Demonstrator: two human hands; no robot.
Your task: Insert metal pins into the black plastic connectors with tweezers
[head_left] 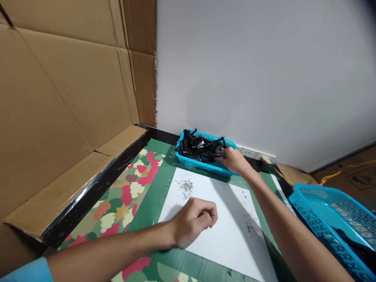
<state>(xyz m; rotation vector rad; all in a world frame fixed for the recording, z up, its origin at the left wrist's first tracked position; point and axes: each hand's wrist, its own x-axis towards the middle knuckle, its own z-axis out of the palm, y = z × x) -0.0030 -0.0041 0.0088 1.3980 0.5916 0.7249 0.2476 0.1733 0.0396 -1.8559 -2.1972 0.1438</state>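
My left hand (195,222) is curled into a loose fist above the white sheet (223,239). Whatever it may hold is hidden inside the fingers. Farther out, my right hand (232,159) reaches over the near right rim of a blue plastic basket (199,162). Its thumb and fingertips pinch at a black plastic part (221,148) on the right of the pile. Many such black parts (199,147) fill the basket, some with shiny metal bits. On the sheet, a small heap of thin metal pieces (186,187), perhaps springs, lies beyond my left hand.
More tiny pieces (252,226) are scattered on the sheet's right side. A second blue basket (320,211) with dark items stands at right. Cardboard (73,78) walls the left side, and a white wall (249,70) rises behind. A power strip (249,152) lies along it.
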